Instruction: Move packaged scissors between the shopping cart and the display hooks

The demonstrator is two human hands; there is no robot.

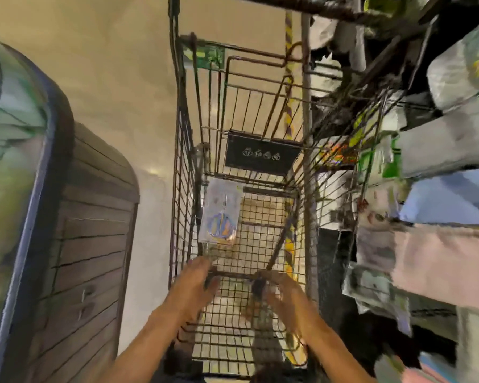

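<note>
The view looks steeply down into a wire cart; motion blur softens most detail.

**Location of the item.** One scissors pack leans against the cart's left wall, at 11 o'clock from the hands and near them. It is a flat card with a clear blister; blue and orange handles show in its lower half. No other pack is visible in the cart.

**Hands.** The left hand and the right hand reach into the cart side by side, apart from each other and from the pack. The left hand's fingers appear extended and hold nothing. The right hand is blurred; its fingers look loosely spread, but whether they touch the wire cannot be told.

**Surroundings.** Hanging goods fill the rack at 2 o'clock. A panelled cabinet stands at 9 o'clock.

**Handling.** The pack is likely light and stiff, with a smooth, somewhat slippery blister. Pinch the card edge near the top, thumb in front, fingers behind. Keep the hang hole clear for the hook.
</note>
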